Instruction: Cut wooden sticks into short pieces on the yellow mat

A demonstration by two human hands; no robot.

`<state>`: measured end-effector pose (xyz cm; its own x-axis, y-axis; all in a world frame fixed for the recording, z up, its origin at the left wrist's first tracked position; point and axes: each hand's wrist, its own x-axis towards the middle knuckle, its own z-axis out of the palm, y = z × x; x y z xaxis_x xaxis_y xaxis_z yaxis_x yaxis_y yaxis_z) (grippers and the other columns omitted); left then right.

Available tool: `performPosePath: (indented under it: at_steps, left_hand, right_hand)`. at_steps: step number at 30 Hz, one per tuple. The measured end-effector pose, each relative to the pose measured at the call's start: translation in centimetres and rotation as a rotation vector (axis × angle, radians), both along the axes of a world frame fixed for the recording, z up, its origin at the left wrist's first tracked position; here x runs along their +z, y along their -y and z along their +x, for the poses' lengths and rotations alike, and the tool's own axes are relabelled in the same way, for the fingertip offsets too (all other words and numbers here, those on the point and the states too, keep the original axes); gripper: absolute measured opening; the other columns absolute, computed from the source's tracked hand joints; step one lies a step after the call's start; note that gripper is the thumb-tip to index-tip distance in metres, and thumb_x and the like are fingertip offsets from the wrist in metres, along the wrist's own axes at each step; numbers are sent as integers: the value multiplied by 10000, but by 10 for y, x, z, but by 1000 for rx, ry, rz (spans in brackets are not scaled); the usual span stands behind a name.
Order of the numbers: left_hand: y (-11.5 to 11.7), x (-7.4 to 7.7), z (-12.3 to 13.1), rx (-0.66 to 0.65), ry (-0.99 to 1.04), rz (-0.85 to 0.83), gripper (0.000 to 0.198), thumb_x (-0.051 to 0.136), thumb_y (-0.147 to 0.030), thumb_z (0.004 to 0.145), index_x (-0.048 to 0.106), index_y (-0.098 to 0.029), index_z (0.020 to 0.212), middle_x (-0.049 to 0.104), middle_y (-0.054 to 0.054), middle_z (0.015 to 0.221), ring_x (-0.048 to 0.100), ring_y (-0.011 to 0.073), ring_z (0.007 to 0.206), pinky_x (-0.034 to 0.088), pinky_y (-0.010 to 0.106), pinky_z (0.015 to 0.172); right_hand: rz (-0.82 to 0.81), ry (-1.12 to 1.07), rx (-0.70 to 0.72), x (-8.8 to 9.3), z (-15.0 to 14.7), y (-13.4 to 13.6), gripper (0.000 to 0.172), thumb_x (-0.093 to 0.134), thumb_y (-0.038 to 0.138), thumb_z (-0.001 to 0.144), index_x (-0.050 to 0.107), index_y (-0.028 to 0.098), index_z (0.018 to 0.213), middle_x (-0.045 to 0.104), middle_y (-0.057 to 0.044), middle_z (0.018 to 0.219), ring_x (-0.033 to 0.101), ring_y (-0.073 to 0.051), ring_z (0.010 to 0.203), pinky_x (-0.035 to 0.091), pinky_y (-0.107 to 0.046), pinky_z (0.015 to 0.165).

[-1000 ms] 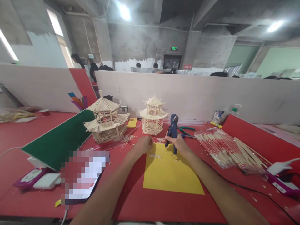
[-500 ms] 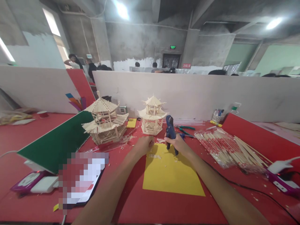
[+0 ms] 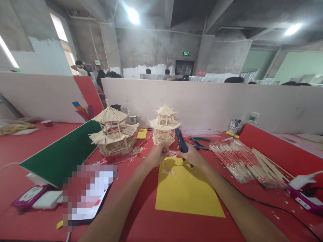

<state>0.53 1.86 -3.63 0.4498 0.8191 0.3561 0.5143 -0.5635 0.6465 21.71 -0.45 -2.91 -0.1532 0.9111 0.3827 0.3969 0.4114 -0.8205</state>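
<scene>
- Right hand (image 3: 193, 156) grips a dark blue plastic glue gun (image 3: 181, 143) over the 12 o'clock edge of a flat yellow paper sheet (image 3: 186, 195).
- Left hand (image 3: 156, 154), at the gun's 9 o'clock, has its fingers curled closed.

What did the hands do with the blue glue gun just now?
The right hand kept hold of the glue gun and lifted it off the yellow paper, tipping its top leftward. The left hand rose beside it. The small stick pavilion and bundle of sticks stayed put.

Bare concrete walls (image 3: 156, 47), ceiling lights (image 3: 133, 15), white partition (image 3: 214, 104)
</scene>
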Motion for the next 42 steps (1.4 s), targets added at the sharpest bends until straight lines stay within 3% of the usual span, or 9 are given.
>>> performPosePath:
  at_steps: [8, 14, 20, 27, 35, 38, 42]
  left_hand:
    - [-1, -1, 3, -166, 139, -167, 185, 600, -254, 853, 715, -137, 939, 714, 87, 927, 653, 160, 783, 516, 253, 704]
    - [3, -9, 12, -191, 311, -348, 209, 644, -185, 799, 631, -143, 1003, 708, 64, 827, 666, 151, 724, 515, 242, 657]
    - [2, -4, 15, -198, 368, -281, 144, 705, -237, 767, 672, -119, 843, 694, 54, 796, 648, 150, 745, 497, 243, 681]
    - [4, -2, 18, -162, 505, -341, 201, 713, -305, 777, 701, -121, 858, 680, 49, 796, 619, 122, 680, 537, 260, 686]
    - [1, -7, 22, -180, 628, -266, 306, 764, -385, 750, 619, -143, 867, 687, 35, 760, 651, 139, 700, 519, 238, 656]
    - [4, -5, 24, -178, 644, -276, 289, 763, -386, 749, 640, -136, 827, 696, 37, 742, 652, 135, 673, 519, 238, 654]
    - [7, -2, 26, -177, 647, -295, 241, 751, -339, 760, 688, -125, 851, 740, 72, 797, 692, 164, 726, 541, 260, 699]
  right_hand:
    - [58, 20, -15, -4, -4, 3, 248, 701, 384, 744, 602, 187, 859, 629, -1, 758, 558, -166, 690, 437, -280, 651]
    - [101, -13, -47, -4, -7, 4, 224, 716, 349, 734, 599, 197, 850, 627, 4, 768, 574, -173, 718, 440, -286, 684]
    - [149, -57, -81, 2, -10, 10, 140, 657, 315, 786, 602, 202, 847, 627, -3, 782, 576, -173, 717, 450, -288, 685]
    - [176, -110, -177, 5, -14, 12, 214, 693, 400, 774, 600, 208, 792, 637, -24, 766, 580, -187, 707, 478, -306, 674]
    - [75, -231, -174, -9, -15, 3, 367, 760, 514, 681, 650, 176, 772, 686, -51, 730, 643, -217, 701, 530, -325, 661]
    - [33, -317, -205, -16, -16, -1, 368, 789, 503, 643, 656, 182, 764, 693, -51, 702, 655, -219, 645, 534, -318, 600]
    - [0, -442, -143, -16, -17, -4, 347, 815, 461, 633, 649, 188, 768, 681, -38, 685, 656, -212, 608, 551, -323, 567]
